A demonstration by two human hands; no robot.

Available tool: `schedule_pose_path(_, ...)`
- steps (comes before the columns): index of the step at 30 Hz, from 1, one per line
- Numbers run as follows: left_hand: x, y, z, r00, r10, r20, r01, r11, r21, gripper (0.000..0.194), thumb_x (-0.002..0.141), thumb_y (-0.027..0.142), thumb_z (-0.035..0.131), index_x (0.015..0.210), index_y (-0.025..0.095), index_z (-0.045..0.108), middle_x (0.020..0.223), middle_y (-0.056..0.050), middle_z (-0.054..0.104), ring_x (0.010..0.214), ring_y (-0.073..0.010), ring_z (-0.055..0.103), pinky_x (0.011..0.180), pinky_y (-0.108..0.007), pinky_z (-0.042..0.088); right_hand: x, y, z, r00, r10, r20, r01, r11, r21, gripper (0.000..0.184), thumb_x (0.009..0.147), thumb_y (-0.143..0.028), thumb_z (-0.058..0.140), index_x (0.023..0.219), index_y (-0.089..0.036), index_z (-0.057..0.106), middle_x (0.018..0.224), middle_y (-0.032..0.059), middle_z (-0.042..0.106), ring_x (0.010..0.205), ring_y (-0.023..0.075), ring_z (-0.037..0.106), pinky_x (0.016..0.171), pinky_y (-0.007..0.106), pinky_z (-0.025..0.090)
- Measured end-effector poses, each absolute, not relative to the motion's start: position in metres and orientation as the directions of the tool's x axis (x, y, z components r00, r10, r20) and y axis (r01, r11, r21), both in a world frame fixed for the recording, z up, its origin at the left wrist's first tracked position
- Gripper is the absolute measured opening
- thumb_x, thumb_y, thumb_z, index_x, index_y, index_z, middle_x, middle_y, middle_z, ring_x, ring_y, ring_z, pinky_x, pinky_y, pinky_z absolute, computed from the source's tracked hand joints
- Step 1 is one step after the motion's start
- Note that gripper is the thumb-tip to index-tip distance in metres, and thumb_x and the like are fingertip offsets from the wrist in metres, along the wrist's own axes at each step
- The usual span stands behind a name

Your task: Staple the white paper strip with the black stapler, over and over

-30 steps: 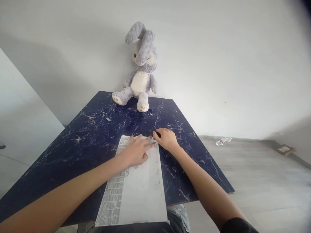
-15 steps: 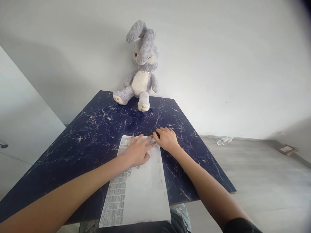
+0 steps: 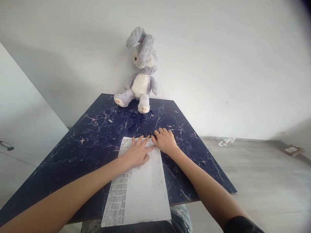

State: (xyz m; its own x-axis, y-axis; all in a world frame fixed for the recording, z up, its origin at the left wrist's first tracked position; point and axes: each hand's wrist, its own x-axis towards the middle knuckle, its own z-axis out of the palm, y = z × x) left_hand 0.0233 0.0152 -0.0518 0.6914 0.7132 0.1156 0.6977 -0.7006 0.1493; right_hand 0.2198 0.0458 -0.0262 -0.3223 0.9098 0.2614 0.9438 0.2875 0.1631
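Note:
A long sheet of paper (image 3: 147,197) lies lengthwise on the table, its near end overhanging the front edge. It is mostly plain white, with a strip of dense dark print down the left side. My left hand (image 3: 138,153) rests flat on its far part, fingers spread, index finger pointing toward the far right corner. At that corner is my right hand (image 3: 165,140), its thumb touching the paper by the left fingertips. The other right fingers are apart and reach past the paper onto the table. The corner itself is partly hidden under the hands.
A grey plush rabbit (image 3: 141,84) sits at the far end of the dark blue marbled table (image 3: 92,155), against the wall. A small pale scrap (image 3: 110,120) lies on the tabletop. Clear plastic (image 3: 226,141) and a brown package (image 3: 292,150) are on the floor at right.
My right fingers have straightened somewhat, and the dark gap beside the thumb no longer shows. My left hand stays on the paper. The view has shifted slightly.

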Motion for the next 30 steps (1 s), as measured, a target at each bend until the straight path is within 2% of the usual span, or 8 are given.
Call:
schedule_pose_path(3,0.023,0.016,-0.053,0.693,0.712,0.111,0.695,-0.701,0.161,0.062,0.095,0.023,0.05,0.155,0.041,0.043,0.169,-0.01,0.025,0.15,-0.0499,0.023,0.109,-0.08,0.021,0.236,0.048,-0.017,-0.348,0.911,0.221,0.936,0.35,0.035,0.037,0.101,-0.049,0.049,0.118,-0.018,0.06,0.109,0.0132,0.068,0.101,0.0282,0.062,0.081,0.035,0.042)
schedule_pose_path(9,0.021,0.017,-0.053,0.672,0.73,0.129,0.707,-0.683,0.182,0.06,0.093,0.023,0.05,0.153,0.029,0.046,0.168,-0.016,0.023,0.151,-0.0467,0.024,0.112,-0.077,0.021,0.279,0.056,-0.005,-0.503,0.859,0.096,0.823,0.51,-0.25,0.036,0.09,-0.028,0.068,0.123,-0.024,0.055,0.11,0.0071,0.071,0.094,0.0239,0.067,0.074,0.028,0.043)
schedule_pose_path(14,0.017,0.02,-0.054,0.653,0.741,0.16,0.709,-0.672,0.215,0.052,0.094,0.029,0.053,0.146,0.028,0.054,0.167,-0.015,0.028,0.15,-0.0436,0.027,0.114,-0.074,0.024,0.299,0.064,-0.002,-0.21,0.965,0.159,0.963,0.232,-0.137,0.018,0.09,-0.029,0.065,0.106,-0.022,0.062,0.096,0.0089,0.073,0.081,0.0262,0.067,0.067,0.03,0.04)
schedule_pose_path(16,0.014,0.026,-0.054,0.63,0.749,0.205,0.712,-0.663,0.232,0.048,0.095,0.032,0.054,0.143,0.029,0.058,0.166,-0.014,0.03,0.15,-0.044,0.026,0.114,-0.074,0.023,0.299,0.063,0.003,-0.055,0.96,0.275,0.975,0.112,-0.195,0.02,0.092,-0.032,0.063,0.108,-0.021,0.061,0.095,0.0099,0.073,0.079,0.0265,0.066,0.065,0.031,0.04)
schedule_pose_path(18,0.008,0.037,-0.052,0.604,0.744,0.286,0.699,-0.667,0.257,0.043,0.096,0.03,0.055,0.137,0.028,0.063,0.162,-0.013,0.038,0.148,-0.0417,0.03,0.115,-0.07,0.025,0.288,0.058,0.009,-0.02,0.939,0.344,0.933,0.141,-0.331,0.021,0.093,-0.036,0.062,0.108,-0.021,0.06,0.092,0.0084,0.072,0.077,0.025,0.065,0.063,0.03,0.04)
schedule_pose_path(22,-0.025,0.069,-0.044,0.433,0.766,0.475,0.697,-0.619,0.363,0.036,0.091,0.01,0.047,0.11,0.022,0.075,0.132,-0.01,0.064,0.125,-0.0277,0.056,0.111,-0.05,0.041,0.237,0.032,0.007,-0.313,0.87,0.381,0.709,0.481,-0.516,0.019,0.092,-0.031,0.065,0.107,-0.021,0.059,0.095,0.0051,0.071,0.079,0.0201,0.063,0.068,0.029,0.044)
schedule_pose_path(26,-0.06,0.091,-0.044,0.354,0.801,0.483,0.719,-0.563,0.407,0.037,0.088,0.007,0.043,0.094,0.02,0.077,0.107,-0.009,0.069,0.105,-0.0257,0.061,0.102,-0.044,0.046,0.18,0.004,-0.011,-0.657,0.678,0.33,0.535,0.727,-0.43,0.024,0.09,-0.027,0.07,0.11,-0.022,0.06,0.097,0.0048,0.069,0.087,0.0207,0.061,0.072,0.03,0.044)
schedule_pose_path(30,-0.061,0.091,-0.046,0.29,0.828,0.479,0.652,-0.538,0.535,0.034,0.092,0.014,0.042,0.096,0.019,0.076,0.104,-0.008,0.07,0.102,-0.0244,0.064,0.097,-0.04,0.048,0.161,0.002,-0.026,-0.747,0.607,0.272,0.517,0.787,-0.336,0.022,0.09,-0.028,0.068,0.108,-0.022,0.057,0.098,0.0056,0.068,0.093,0.0231,0.058,0.072,0.031,0.042)
